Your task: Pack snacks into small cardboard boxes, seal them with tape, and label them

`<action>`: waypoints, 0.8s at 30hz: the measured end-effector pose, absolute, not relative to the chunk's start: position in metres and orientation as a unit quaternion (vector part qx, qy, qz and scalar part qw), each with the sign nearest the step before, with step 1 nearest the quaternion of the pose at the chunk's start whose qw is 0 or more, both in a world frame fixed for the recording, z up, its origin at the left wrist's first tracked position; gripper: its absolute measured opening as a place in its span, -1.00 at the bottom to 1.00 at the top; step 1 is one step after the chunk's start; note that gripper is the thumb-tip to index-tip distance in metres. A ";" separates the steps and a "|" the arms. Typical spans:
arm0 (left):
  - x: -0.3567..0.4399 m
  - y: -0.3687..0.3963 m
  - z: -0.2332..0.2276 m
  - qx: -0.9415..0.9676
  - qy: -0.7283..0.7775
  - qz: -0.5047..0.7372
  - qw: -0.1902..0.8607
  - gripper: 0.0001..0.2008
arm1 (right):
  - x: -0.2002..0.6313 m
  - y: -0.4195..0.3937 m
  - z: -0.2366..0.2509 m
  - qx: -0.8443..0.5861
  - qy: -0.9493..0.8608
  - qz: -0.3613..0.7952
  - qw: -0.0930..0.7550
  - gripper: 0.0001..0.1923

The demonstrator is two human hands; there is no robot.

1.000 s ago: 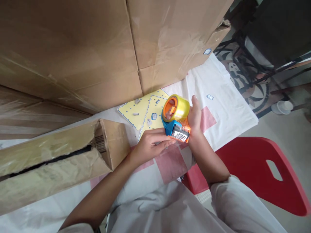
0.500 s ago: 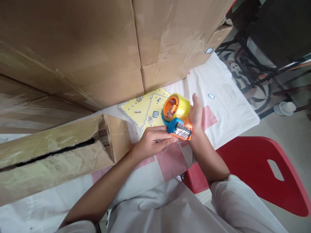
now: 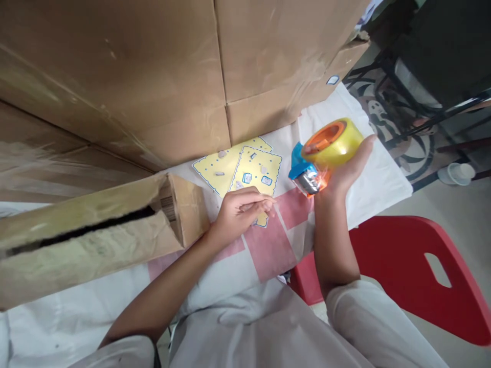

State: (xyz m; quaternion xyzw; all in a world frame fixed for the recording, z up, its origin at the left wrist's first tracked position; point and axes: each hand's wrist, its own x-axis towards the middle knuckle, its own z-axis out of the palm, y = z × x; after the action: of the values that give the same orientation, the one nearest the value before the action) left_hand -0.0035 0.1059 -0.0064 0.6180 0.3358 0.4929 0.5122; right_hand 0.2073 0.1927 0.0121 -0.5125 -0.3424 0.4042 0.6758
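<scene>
My right hand (image 3: 341,176) is closed around a tape dispenser (image 3: 301,174), blue and orange, with a large yellow roll of tape (image 3: 347,145) on its orange hub. It is held above the right part of the table, slightly blurred, with the thumb along the roll's side. My left hand (image 3: 243,212) pinches thumb and fingers together to its left, apart from the dispenser; what lies between the fingertips is too small to make out. Beneath and behind the left hand lie yellow printed sheets (image 3: 264,166) with small cartoon pictures and blue wavy borders, partly overlapping and partly covered by the hand.
Large cardboard boxes (image 3: 153,76) stand like a wall along the back. A long carton (image 3: 95,245) with a dark slit and an open end lies at left. The white cloth (image 3: 376,179) has pink squares. A red chair (image 3: 402,255) stands at right, a plastic container (image 3: 454,174) beyond.
My right hand has moved right and away with the tape dispenser, tilting it. My left hand has parted from it and stays pinched over the sheets, more of which now show.
</scene>
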 end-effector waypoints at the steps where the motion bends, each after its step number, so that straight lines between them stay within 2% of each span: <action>1: -0.002 0.105 -0.004 0.602 0.343 0.498 0.521 -0.84 | 0.207 0.195 0.009 -0.520 -0.348 0.362 0.691 -0.48; 3: 0.001 0.103 -0.001 0.571 0.342 0.501 0.552 -0.85 | 0.208 0.200 0.002 -0.525 -0.387 0.330 0.682 -0.62; 5: 0.004 0.101 0.001 0.545 0.343 0.501 0.578 -0.82 | 0.213 0.206 -0.006 -0.520 -0.427 0.371 0.640 -0.70; 7: 0.005 0.098 0.005 0.531 0.353 0.502 0.584 -0.78 | 0.222 0.210 -0.012 -0.517 -0.440 0.416 0.605 -0.73; 9: 0.004 0.095 0.013 0.524 0.363 0.511 0.577 -0.77 | 0.233 0.212 -0.013 -0.541 -0.451 0.410 0.579 -0.74; 13: -0.003 0.081 0.031 0.531 0.365 0.534 0.548 -0.73 | 0.243 0.195 0.002 -0.673 -0.470 0.275 0.501 -0.77; 15: -0.008 0.071 0.038 0.541 0.370 0.542 0.526 -0.72 | 0.238 0.174 0.017 -0.685 -0.487 0.191 0.507 -0.72; 17: -0.014 0.061 0.043 0.551 0.379 0.541 0.510 -0.70 | 0.226 0.148 0.037 -0.616 -0.545 0.207 0.530 -0.72; 18: -0.017 0.055 0.045 0.556 0.385 0.536 0.505 -0.69 | 0.217 0.134 0.048 -0.551 -0.585 0.269 0.531 -0.78; 20: -0.023 0.045 0.048 0.565 0.396 0.522 0.501 -0.63 | 0.197 0.109 0.070 -0.438 -0.664 0.381 0.471 -0.81; 24: -0.032 0.023 0.053 0.583 0.414 0.490 0.499 -0.22 | 0.159 0.081 0.097 -0.336 -0.768 0.410 0.360 -0.81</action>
State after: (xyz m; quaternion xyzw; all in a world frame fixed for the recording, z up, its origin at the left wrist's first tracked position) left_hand -0.0315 0.0234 0.0534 0.5833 0.4137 0.4900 0.4985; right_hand 0.1585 0.0808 0.0969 -0.3362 -0.7676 0.4096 0.3604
